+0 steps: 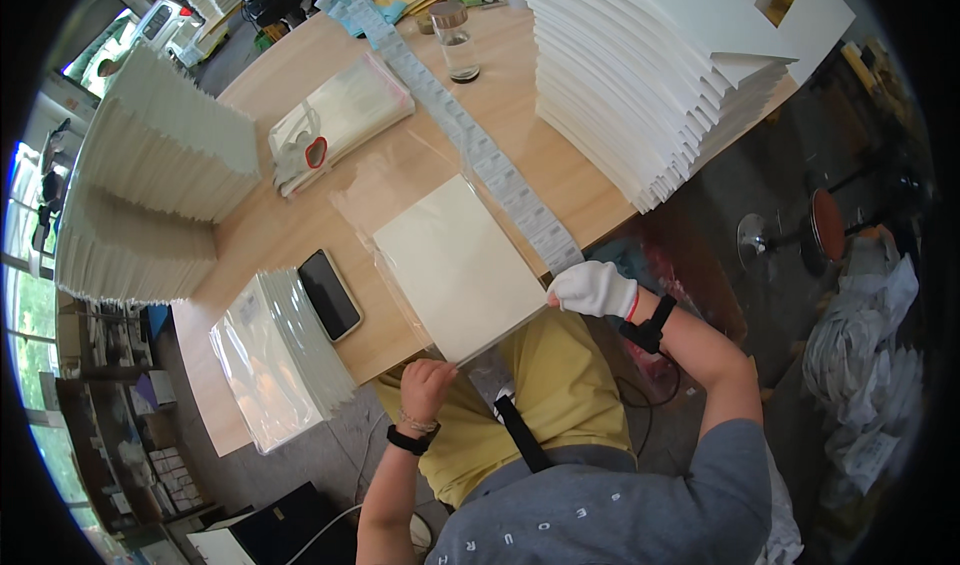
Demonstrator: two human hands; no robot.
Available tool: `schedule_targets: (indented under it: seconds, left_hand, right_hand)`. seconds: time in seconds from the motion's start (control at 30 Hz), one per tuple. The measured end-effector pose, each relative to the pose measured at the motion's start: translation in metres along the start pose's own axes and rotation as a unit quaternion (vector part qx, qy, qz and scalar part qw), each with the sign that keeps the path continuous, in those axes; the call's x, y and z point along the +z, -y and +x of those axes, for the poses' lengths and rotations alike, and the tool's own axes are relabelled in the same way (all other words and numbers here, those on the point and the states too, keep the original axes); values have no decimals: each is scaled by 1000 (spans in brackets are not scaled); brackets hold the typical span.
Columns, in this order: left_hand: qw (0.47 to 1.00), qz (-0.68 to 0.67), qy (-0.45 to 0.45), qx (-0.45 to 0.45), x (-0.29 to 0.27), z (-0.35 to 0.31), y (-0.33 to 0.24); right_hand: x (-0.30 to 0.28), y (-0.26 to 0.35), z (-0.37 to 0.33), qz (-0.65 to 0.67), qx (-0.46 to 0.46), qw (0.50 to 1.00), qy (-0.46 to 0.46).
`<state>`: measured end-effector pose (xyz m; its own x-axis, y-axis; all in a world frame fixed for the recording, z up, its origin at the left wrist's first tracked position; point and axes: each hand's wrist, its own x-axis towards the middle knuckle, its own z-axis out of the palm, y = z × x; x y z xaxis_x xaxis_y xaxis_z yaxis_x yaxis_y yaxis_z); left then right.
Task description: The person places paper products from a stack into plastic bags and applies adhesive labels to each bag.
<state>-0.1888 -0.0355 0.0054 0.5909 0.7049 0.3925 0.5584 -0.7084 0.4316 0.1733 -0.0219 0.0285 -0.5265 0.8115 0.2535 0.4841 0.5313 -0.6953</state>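
A flat white board lies at the table's near edge, partly inside a clear plastic sleeve that spreads beyond its far left side. My bare left hand is closed at the near left corner, its fingers curled on the sleeve's edge. At the near right corner, my right hand wears a white glove and pinches the board's corner with bare fingertips. Just beyond the right hand ends a long strip of labels, which runs back across the table.
Tall stacks of white boards stand at right and left. Sleeved boards and a phone lie left of my work. Farther back are a pack of plastic sleeves and a glass jar. A stool stands right.
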Motion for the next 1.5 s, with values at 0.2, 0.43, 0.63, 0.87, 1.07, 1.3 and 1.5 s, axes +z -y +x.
schedule_targets:
  seconds: [0.2,0.43,0.63,0.87,1.07,1.3,1.5]
  left_hand:
    - [840,-330,-61,-426,34,-22,6]
    - [664,-541,-107,-505,40,-22,0]
    - [849,-347,-87,-390,25,-37,-11]
    - [924,-276,4,-265,7,50,-51]
    - [532,-678,237,-449,65,138,-74]
    - [530,-695,214,-436,100,164,-87]
    - [560,-661,192,-461,106,163,-88]
  right_hand:
    - [44,21,13,-143,217,956,-139]
    - [81,28,3,-3,370,899,-235]
    - [61,8,-35,-67,331,852,-401]
    - [8,7,-39,-23,392,900,-189]
    - [-34,58,-25,0,242,955,-173]
    - [-47,61,-28,-143,53,970,-191]
    - [-57,99,8,-106,50,946,-303]
